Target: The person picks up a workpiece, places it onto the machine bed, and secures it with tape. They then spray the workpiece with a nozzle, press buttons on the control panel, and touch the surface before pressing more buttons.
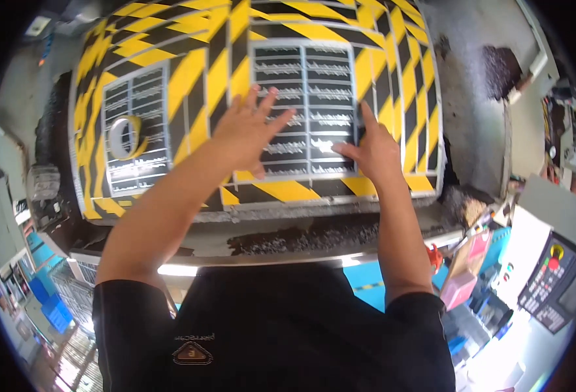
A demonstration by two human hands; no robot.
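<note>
My left hand point(243, 134) lies with fingers spread over the left side of a dark rectangular panel point(330, 65) marked with rows of white lines in two columns. At the panel's right edge is my right hand point(380, 151), its index finger stretched forward and its thumb pointing in over the surface; the other fingers look curled. Neither hand grips anything. A second, similar panel point(150, 98) is set to the left. On it sits a roll of yellowish tape point(115, 139). Yellow-and-black striped tape point(193, 81) surrounds both panels.
The striped block stands in a grey machine bed point(467, 130) with dark chips point(288, 240) along its near trough. At right is a control panel point(552, 277) with a red and yellow button. Blue bins point(56, 313) stand lower left, a pink box point(459, 289) lower right.
</note>
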